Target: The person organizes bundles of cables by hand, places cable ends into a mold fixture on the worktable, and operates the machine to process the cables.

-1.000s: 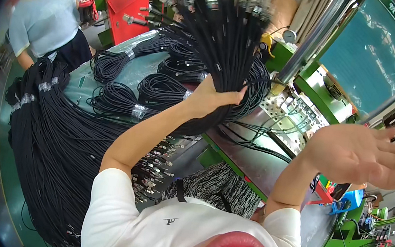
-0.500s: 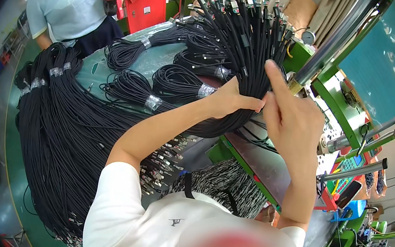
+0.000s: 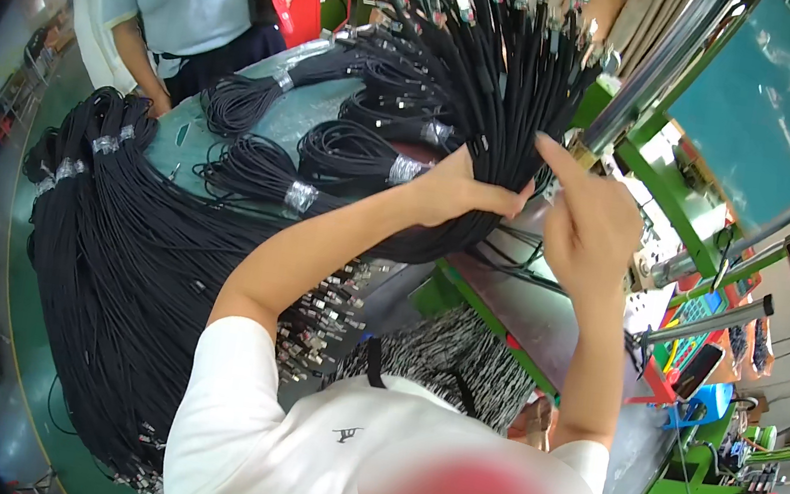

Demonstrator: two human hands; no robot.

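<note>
A thick bundle of thin black cables [image 3: 495,110] with small metal connector ends fans upward at twelve o'clock above the green counter [image 3: 229,138]; the left hand [image 3: 458,190] wraps its grip tightly around the bundle's waist; the right hand [image 3: 585,223], at three o'clock beside it, points one finger at the cables, its grip loosely curled and holding nothing.

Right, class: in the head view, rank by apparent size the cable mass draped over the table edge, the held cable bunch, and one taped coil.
1. Draped cable mass
2. Held cable bunch
3. Taped coil
</note>
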